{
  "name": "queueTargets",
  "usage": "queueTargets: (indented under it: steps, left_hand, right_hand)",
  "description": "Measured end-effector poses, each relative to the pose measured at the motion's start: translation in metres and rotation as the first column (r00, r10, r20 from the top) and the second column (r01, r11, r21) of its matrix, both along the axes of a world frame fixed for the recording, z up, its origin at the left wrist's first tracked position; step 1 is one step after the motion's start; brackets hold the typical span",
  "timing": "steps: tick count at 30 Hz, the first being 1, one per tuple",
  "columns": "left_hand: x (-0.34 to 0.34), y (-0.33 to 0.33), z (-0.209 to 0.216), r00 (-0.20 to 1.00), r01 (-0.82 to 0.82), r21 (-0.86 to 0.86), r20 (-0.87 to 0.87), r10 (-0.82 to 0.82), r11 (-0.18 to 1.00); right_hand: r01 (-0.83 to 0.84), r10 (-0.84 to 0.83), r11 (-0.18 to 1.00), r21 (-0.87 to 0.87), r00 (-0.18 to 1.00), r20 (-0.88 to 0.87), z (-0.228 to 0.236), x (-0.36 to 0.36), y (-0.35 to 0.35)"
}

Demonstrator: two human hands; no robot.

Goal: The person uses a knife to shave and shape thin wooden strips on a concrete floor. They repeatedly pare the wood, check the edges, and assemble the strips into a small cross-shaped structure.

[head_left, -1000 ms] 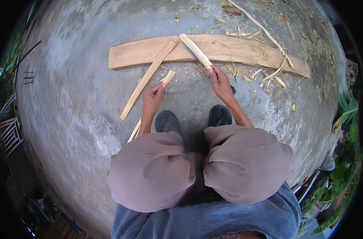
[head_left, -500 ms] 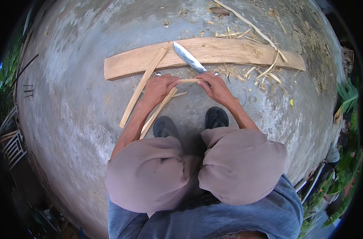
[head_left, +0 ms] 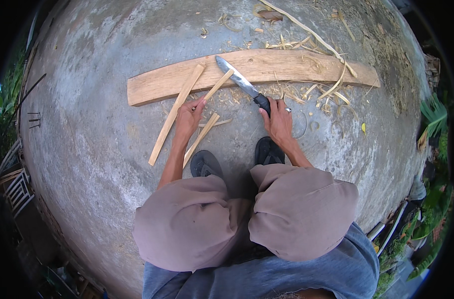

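Pinched in my left hand (head_left: 188,115) is a thin wooden strip (head_left: 219,84), its far end slanting up to the right over the plank's near edge. My right hand (head_left: 279,117) is wrapped round the black handle of a large knife (head_left: 237,76). The blade points away to the left, its tip over the plank (head_left: 277,65), a long, pale brown board lying crosswise on the ground. A longer wooden strip (head_left: 177,114) leans on the plank left of my left hand. Another strip (head_left: 201,138) lies between that hand and my foot.
Curled shavings (head_left: 331,92) litter the concrete floor (head_left: 97,129) around the plank. A long peeled strip (head_left: 306,29) trails over its right part. A dry brown leaf (head_left: 270,15) lies beyond. My sandalled feet (head_left: 206,163) are just below my hands.
My hands have moved apart. The right one no longer touches the wooden strip and now grips the knife's handle. The left hand has tilted the strip up toward the blade.
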State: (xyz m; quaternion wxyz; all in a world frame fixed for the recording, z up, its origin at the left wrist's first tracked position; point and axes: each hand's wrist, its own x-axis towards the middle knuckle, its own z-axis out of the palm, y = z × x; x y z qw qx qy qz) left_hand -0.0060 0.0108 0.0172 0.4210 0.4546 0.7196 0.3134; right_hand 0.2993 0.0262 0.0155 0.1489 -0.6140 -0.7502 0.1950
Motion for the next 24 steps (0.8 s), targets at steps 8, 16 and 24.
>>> queueTargets:
  steps: [8,16,24]
  left_hand:
    - [-0.004,0.012,0.007,0.895,0.11,-0.375,0.441,0.073,0.92]
    - [-0.008,0.025,0.004,0.687,0.267,-0.431,0.713,0.144,0.862]
    - [0.003,0.027,0.005,0.34,0.147,-0.327,0.903,0.263,0.934]
  right_hand:
    - [0.165,-0.275,0.946,-0.278,0.863,-0.424,0.004,0.013,0.017]
    - [-0.031,-0.171,0.917,-0.398,0.87,-0.463,0.013,0.006,0.019]
    - [0.075,-0.176,0.97,-0.232,0.873,-0.454,-0.001,-0.013,0.002]
